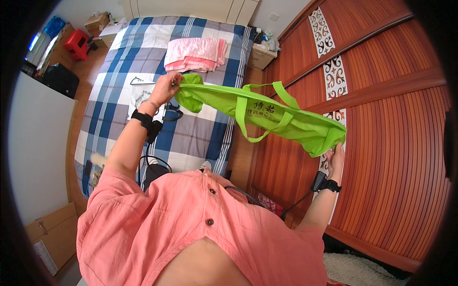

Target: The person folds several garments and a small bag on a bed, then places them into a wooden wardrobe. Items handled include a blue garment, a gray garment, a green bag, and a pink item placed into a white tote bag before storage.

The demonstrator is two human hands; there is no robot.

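A bright green fabric bag (222, 103) stretches between my two hands, held up in the air in front of me. My left hand (165, 87) pinches its gathered left end, over the bed. Out to the right, my right hand (335, 161) grips the lower right corner, in front of the wardrobe. Two green strap handles (242, 121) hang from the bag's long edge, and its side bears dark printed writing. Under my left forearm a white bag or sheet with a grey print (137, 94) lies on the bed, beside a dark strapped item (173, 113).
A plaid cover (146, 39) spreads over the bed, with a folded pink blanket (195, 53) near the headboard (189, 9). A slatted wooden wardrobe (386, 150) stands close on the right. Nightstands (263, 57) flank the bed. A red plastic stool (77, 44) is at the far left.
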